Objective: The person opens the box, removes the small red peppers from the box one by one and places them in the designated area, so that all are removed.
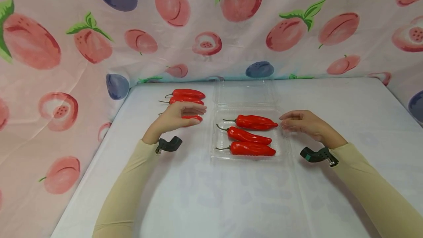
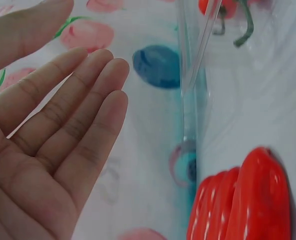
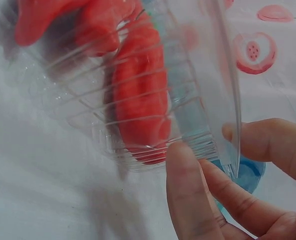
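A clear plastic container [image 1: 285, 150] sits mid-table with three red peppers [image 1: 256, 122] lying in it and its lid [image 1: 244, 93] folded open toward the back. Left of it lie three more red peppers [image 1: 188, 93] on the table. My left hand [image 1: 195, 113] hovers over the nearest one, fingers straight and holding nothing; the left wrist view shows the bare palm [image 2: 62, 130] beside those peppers [image 2: 248, 200]. My right hand [image 1: 286, 122] is at the container's right rim. In the right wrist view, thumb and fingers [image 3: 188, 190] pinch the container's edge [image 3: 198, 115], with a pepper [image 3: 137, 90] behind the plastic.
A white cloth covers the table [image 1: 231, 194], with its left edge [image 1: 99, 150] dropping off near my left arm. A fruit-print curtain [image 1: 211, 25] hangs behind and on both sides. Black wrist mounts [image 1: 169, 144] sit under both forearms.
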Action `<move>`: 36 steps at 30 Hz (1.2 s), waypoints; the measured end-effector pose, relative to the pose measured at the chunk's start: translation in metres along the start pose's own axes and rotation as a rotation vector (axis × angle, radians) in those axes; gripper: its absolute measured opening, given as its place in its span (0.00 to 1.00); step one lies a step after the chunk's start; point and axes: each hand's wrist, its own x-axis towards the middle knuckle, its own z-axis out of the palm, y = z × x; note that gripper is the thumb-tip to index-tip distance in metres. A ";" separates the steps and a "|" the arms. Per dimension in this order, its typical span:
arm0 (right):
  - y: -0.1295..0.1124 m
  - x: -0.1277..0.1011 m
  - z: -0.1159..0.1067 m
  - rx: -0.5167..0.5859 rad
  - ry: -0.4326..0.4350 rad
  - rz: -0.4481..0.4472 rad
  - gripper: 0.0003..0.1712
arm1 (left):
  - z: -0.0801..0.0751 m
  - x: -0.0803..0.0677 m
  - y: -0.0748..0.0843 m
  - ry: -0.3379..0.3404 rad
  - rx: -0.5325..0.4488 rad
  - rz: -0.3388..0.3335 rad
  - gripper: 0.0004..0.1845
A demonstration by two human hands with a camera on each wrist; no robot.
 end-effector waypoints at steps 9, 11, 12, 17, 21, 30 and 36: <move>0.002 0.001 -0.001 0.010 -0.006 -0.010 0.28 | 0.013 0.013 0.011 -0.088 0.056 0.020 0.23; 0.002 0.001 -0.001 0.014 -0.008 -0.013 0.28 | 0.015 0.015 0.014 -0.110 0.068 0.026 0.23; 0.002 0.002 -0.001 0.016 -0.009 -0.015 0.28 | 0.016 0.016 0.016 -0.121 0.071 0.029 0.23; 0.003 0.002 -0.001 0.018 -0.006 -0.015 0.27 | 0.021 0.024 0.024 -0.179 0.090 0.064 0.23; 0.004 0.002 -0.001 0.014 -0.001 -0.012 0.27 | 0.025 0.029 0.028 -0.219 0.099 0.088 0.23; 0.003 0.002 0.000 0.007 0.000 -0.010 0.28 | 0.028 0.037 0.032 -0.268 0.073 0.085 0.23; 0.003 0.002 0.000 0.007 0.000 -0.013 0.28 | 0.029 0.045 0.033 -0.325 0.029 0.078 0.23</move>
